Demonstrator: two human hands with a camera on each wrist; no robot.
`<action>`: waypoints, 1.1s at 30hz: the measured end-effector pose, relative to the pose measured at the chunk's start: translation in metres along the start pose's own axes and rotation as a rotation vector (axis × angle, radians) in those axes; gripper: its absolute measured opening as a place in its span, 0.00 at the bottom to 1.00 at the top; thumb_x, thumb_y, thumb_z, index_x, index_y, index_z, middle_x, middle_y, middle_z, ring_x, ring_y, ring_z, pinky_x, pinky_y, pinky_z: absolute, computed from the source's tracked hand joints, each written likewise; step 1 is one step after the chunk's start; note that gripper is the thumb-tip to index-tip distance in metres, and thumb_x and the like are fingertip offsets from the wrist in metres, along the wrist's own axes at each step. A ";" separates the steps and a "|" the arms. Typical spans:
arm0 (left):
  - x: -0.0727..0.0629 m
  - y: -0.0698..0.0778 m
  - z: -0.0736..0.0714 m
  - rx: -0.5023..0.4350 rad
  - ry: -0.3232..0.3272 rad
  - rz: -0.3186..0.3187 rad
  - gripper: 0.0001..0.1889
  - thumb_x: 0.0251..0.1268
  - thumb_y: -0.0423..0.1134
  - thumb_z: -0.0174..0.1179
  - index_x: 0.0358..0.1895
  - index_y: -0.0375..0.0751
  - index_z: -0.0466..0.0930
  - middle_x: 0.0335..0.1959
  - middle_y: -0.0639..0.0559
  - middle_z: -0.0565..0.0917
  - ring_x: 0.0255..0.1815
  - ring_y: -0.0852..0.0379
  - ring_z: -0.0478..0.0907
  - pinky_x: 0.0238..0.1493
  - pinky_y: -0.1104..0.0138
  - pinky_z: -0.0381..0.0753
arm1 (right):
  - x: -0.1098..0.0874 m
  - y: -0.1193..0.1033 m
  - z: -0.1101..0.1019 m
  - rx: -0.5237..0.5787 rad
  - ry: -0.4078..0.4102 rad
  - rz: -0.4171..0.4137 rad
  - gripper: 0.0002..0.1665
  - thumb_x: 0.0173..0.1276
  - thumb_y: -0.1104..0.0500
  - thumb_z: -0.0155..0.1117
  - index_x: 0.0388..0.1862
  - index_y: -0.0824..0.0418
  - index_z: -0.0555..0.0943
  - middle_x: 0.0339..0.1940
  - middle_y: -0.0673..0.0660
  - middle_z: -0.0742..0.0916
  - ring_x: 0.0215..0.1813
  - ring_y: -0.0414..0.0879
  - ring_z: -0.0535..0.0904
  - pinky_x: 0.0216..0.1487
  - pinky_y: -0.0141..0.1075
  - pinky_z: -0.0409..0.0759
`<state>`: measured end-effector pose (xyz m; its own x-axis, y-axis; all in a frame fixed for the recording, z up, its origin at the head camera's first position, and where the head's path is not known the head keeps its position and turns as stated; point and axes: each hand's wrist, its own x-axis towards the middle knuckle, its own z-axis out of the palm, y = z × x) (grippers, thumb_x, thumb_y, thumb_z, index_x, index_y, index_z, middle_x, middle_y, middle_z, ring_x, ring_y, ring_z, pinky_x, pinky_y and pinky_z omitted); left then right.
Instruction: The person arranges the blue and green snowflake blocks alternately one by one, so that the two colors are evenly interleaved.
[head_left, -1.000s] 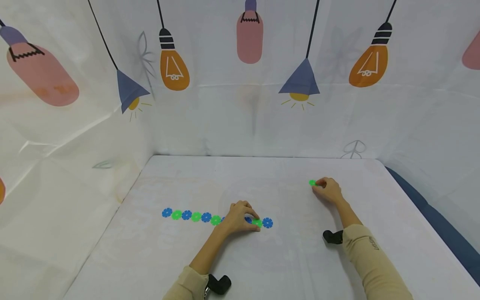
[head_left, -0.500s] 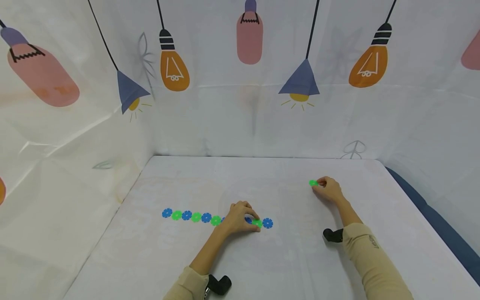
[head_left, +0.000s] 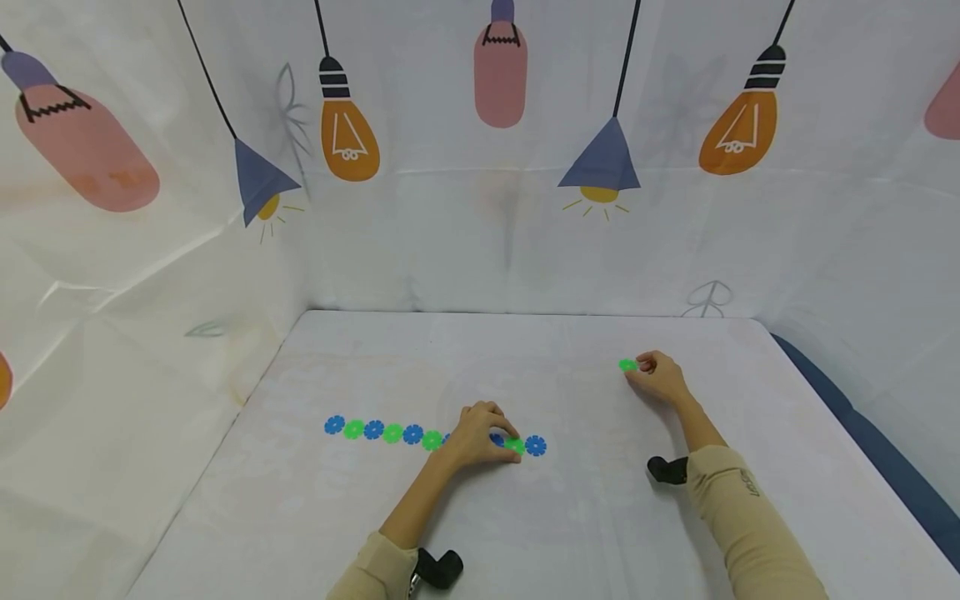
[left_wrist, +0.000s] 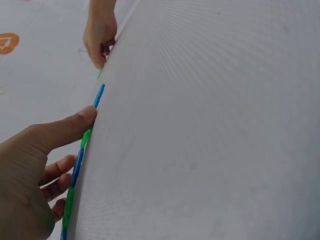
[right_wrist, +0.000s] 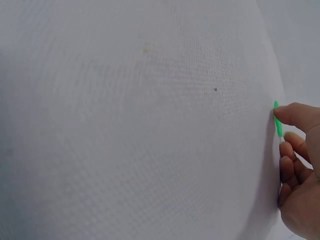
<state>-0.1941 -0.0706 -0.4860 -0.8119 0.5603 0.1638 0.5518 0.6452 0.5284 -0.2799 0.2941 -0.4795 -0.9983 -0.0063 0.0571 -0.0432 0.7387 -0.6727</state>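
Note:
A row of blue and green notched plastic discs (head_left: 392, 433) lies across the white table, joined edge to edge and alternating in colour. My left hand (head_left: 474, 437) reaches over its right part and pinches a green disc (head_left: 514, 447), second from the right end, between thumb and fingers. The blue end disc (head_left: 536, 446) sticks out past the thumb; the hand hides the row's middle. Farther back at the right, my right hand (head_left: 657, 379) pinches a single green disc (head_left: 627, 365) at its edge. The right wrist view shows the thumb on this green disc (right_wrist: 278, 120), fingers curled below.
The white table (head_left: 585, 517) extends around both hands. Behind it and at the left hangs a white sheet (head_left: 450, 242) printed with lamps and bulbs. Dark blue fabric (head_left: 855, 417) lies beyond the right edge. A black wrist device (head_left: 438, 570) sits at each sleeve.
The left hand and the row stay still. The right hand's fingers have shifted slightly, so a little more of the single green disc shows.

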 end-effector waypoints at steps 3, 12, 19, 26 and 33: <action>0.000 0.000 0.000 -0.005 0.000 -0.003 0.16 0.44 0.53 0.73 0.36 0.51 0.88 0.39 0.54 0.78 0.46 0.55 0.70 0.49 0.57 0.62 | 0.000 -0.002 -0.001 -0.017 -0.023 0.016 0.24 0.64 0.57 0.61 0.48 0.78 0.73 0.42 0.71 0.78 0.45 0.61 0.73 0.46 0.49 0.71; 0.000 0.001 -0.001 -0.018 0.001 -0.009 0.16 0.44 0.53 0.73 0.36 0.50 0.88 0.39 0.54 0.78 0.47 0.55 0.71 0.50 0.56 0.62 | -0.001 -0.004 -0.003 -0.027 -0.034 0.004 0.22 0.63 0.58 0.60 0.45 0.77 0.74 0.40 0.71 0.79 0.44 0.60 0.74 0.46 0.48 0.71; 0.000 0.000 0.000 -0.007 0.003 -0.003 0.16 0.44 0.53 0.73 0.36 0.51 0.88 0.38 0.55 0.77 0.46 0.56 0.70 0.49 0.57 0.62 | -0.002 -0.001 0.000 -0.033 -0.003 -0.014 0.21 0.63 0.58 0.61 0.44 0.77 0.75 0.39 0.70 0.80 0.43 0.60 0.74 0.44 0.46 0.71; 0.000 0.000 0.001 -0.014 0.002 -0.015 0.16 0.44 0.52 0.73 0.36 0.51 0.88 0.38 0.55 0.77 0.46 0.56 0.70 0.50 0.57 0.61 | -0.004 -0.002 0.001 -0.012 0.009 -0.016 0.20 0.63 0.58 0.62 0.43 0.77 0.75 0.39 0.69 0.80 0.42 0.58 0.74 0.43 0.44 0.70; 0.000 0.001 0.001 -0.017 0.004 -0.017 0.16 0.43 0.52 0.73 0.36 0.51 0.88 0.37 0.55 0.77 0.46 0.56 0.70 0.49 0.58 0.61 | -0.005 -0.001 0.000 -0.002 0.014 -0.016 0.20 0.63 0.58 0.62 0.43 0.76 0.76 0.38 0.68 0.80 0.41 0.58 0.74 0.42 0.43 0.70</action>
<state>-0.1938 -0.0696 -0.4864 -0.8219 0.5473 0.1581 0.5348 0.6455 0.5453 -0.2751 0.2931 -0.4793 -0.9969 -0.0084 0.0779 -0.0586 0.7402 -0.6698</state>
